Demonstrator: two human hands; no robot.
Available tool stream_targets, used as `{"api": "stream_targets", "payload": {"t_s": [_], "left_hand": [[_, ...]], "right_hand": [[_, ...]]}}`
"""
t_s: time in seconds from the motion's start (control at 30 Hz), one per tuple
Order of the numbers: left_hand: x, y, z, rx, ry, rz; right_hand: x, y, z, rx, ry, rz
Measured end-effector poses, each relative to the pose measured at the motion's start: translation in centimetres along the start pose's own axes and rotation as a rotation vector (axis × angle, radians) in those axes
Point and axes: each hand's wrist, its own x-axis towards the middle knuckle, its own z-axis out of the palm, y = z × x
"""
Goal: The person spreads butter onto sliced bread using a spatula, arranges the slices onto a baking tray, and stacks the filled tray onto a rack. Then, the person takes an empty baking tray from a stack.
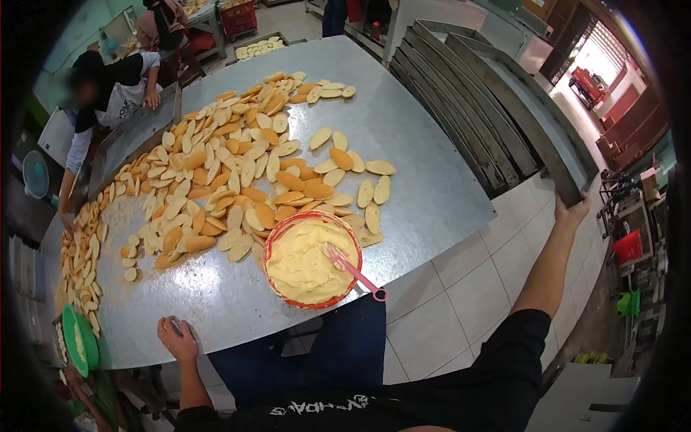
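Note:
My right hand [573,209] grips the near end of a long metal tray [529,108], the top one of a stack at the right. At the table's near edge, my left hand [176,338] rests with its fingers bent around a small dark object that I cannot make out. Between my hands a red-rimmed bowl [268,268] holds pale yellow cream [306,252], with a pink-handled brush or spatula [367,281] stuck in it. Many sliced oval bread pieces [216,173] lie spread over the metal table [432,194], some cut side up, others brown side up.
Across the table at the left, a co-worker [108,93] reaches toward the bread beside another metal tray [137,137]. A green bowl [78,338] sits at the left corner. Farther back are another person [162,25], a red crate [237,18] and a filled tray [259,47].

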Motion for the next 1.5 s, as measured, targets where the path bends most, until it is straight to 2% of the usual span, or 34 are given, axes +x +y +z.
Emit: {"api": "stream_targets", "payload": {"t_s": [0.1, 0.5, 0.7, 0.87, 0.93, 0.97, 1.1, 1.23, 1.4, 1.47, 1.5], "left_hand": [[0.0, 0.1, 0.1, -0.002, -0.005, -0.002], [0.0, -0.6, 0.4, 0.010, -0.024, 0.002], [0.1, -1.5, 0.9, 0.027, -0.025, -0.014], [-0.4, 0.0, -0.1, -0.040, 0.031, -0.020], [-0.4, -1.0, 0.6, -0.036, 0.081, 0.002], [-0.3, -1.8, 1.2, -0.031, 0.140, 0.094], [-0.6, -3.6, 2.9, -0.118, 0.261, 0.090], [-0.3, -1.7, 0.1, -0.185, 0.211, 0.045], [-0.8, -2.5, 0.5, -0.196, 0.297, 0.025], [-0.9, -2.8, -0.3, -0.299, 0.296, 0.023], [-0.8, -4.0, 0.3, -0.419, 0.338, 0.038]], "right_hand": [[-2.4, 1.5, -1.1, 0.038, 0.135, -0.092], [-4.7, 4.8, -7.8, 0.343, 0.035, -0.076], [-10.2, 4.6, -6.0, 0.443, 0.017, -0.086], [-14.4, 1.4, -4.6, 0.417, -0.061, -0.090], [-16.9, 0.4, -3.5, 0.397, -0.097, -0.084], [-17.9, 0.1, -3.5, 0.395, -0.150, -0.076], [-22.4, -0.1, -4.4, 0.452, -0.250, 0.138], [-30.1, 0.2, -3.2, 0.523, -0.556, 0.342], [-39.9, 2.0, 0.1, 0.423, -0.625, 0.480], [-42.3, 3.1, 0.2, 0.411, -0.600, 0.554], [-43.5, 3.5, 0.5, 0.421, -0.606, 0.666]]}}
